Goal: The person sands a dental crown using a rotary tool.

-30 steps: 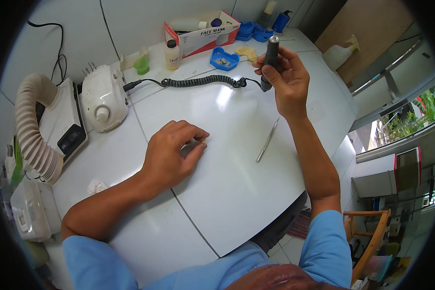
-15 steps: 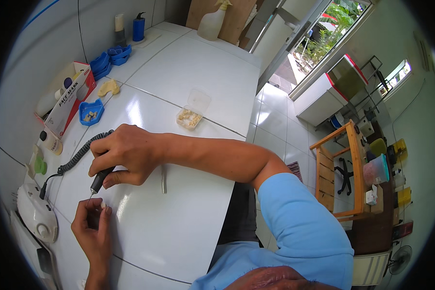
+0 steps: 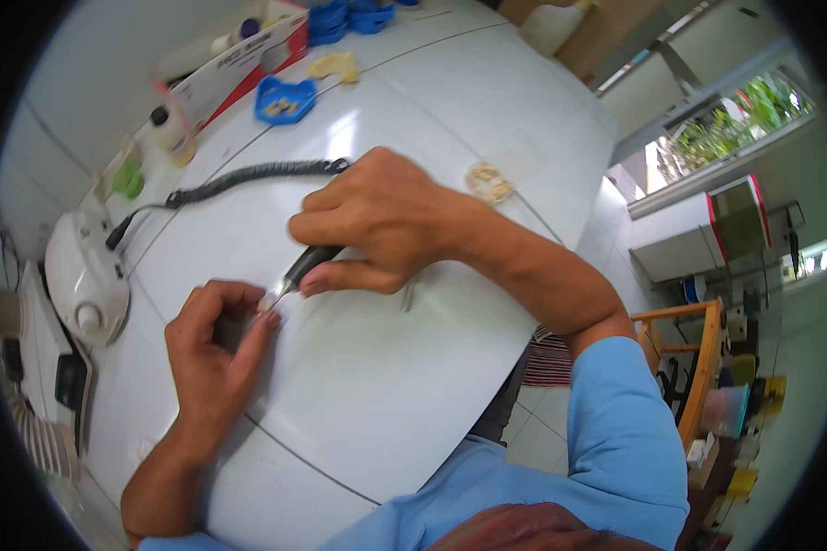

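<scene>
A dark rotary handpiece (image 3: 309, 264) with a slim metal tip is gripped in my right hand (image 3: 377, 225), tilted down to the left. Its tip meets a tiny whitish tooth-like piece (image 3: 265, 304), which my left hand (image 3: 209, 344) pinches between thumb and fingertips. Most of that piece is hidden by the fingers. A black coiled cord (image 3: 257, 172) runs from near my right hand toward a white control unit (image 3: 87, 285) with a round knob, at the left. Just beyond my right thumb, a short metal rod (image 3: 407, 296) lies on the white tiled table (image 3: 358, 395).
Farther back stand a clear box of small tooth-coloured pieces (image 3: 489, 184), a blue tray (image 3: 285, 101), a yellowish arch-shaped piece (image 3: 335, 66) and a mask box (image 3: 239, 69). A small dark-capped bottle (image 3: 173, 138) is at the left. A wooden frame (image 3: 703, 367) stands on the floor at right.
The whole view has shifted and turned, so the table's things sit elsewhere in the picture. Both hands keep their holds; the handpiece tip now appears right against the small piece.
</scene>
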Motion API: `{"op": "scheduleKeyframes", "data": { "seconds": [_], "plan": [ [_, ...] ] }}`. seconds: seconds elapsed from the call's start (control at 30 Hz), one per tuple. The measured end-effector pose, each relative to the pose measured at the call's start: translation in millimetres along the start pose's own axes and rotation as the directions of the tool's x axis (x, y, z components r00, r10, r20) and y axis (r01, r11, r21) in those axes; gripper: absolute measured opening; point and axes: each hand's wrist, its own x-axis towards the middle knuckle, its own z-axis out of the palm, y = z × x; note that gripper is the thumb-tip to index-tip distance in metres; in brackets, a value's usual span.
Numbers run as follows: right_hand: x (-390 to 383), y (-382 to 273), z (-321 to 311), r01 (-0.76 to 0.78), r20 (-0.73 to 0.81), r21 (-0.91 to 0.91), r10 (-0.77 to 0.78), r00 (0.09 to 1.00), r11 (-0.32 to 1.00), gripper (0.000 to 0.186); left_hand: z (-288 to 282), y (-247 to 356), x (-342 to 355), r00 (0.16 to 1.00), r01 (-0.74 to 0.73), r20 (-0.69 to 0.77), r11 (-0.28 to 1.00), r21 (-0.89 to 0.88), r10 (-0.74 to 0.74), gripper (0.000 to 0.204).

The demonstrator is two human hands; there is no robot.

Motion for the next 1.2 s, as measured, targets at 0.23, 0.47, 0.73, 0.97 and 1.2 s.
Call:
{"op": "scheduleKeyframes", "data": {
  "seconds": [0.23,0.47,0.73,0.97,1.2],
  "plan": [
    [2.1,-6.4,-0.2,-0.016,0.245,-0.115,0.044,0.969,0.993,0.052,-5.6,-5.9,3.6,0.985,-0.171,0.053,0.980,0.103,0.166,0.024],
    [1.8,-9.4,-1.0,-0.040,0.279,-0.179,0.090,0.956,0.983,0.052,-2.0,-3.4,0.0,0.985,-0.172,0.039,0.980,0.097,0.169,0.021],
    [-0.7,-4.9,-0.9,-0.040,0.236,-0.162,0.078,0.969,0.986,0.051,0.4,-3.1,3.0,0.983,-0.180,0.052,0.980,0.083,0.176,0.021],
    [1.0,-9.6,2.6,-0.044,0.246,-0.192,0.092,0.965,0.980,0.052,-1.5,-3.9,1.7,0.985,-0.161,0.067,0.985,0.065,0.156,0.022],
    [2.6,-12.3,2.6,-0.052,0.267,-0.196,0.104,0.958,0.979,0.053,-1.8,-5.4,1.9,0.982,-0.179,0.069,0.982,0.053,0.175,0.021]
  ]
}}
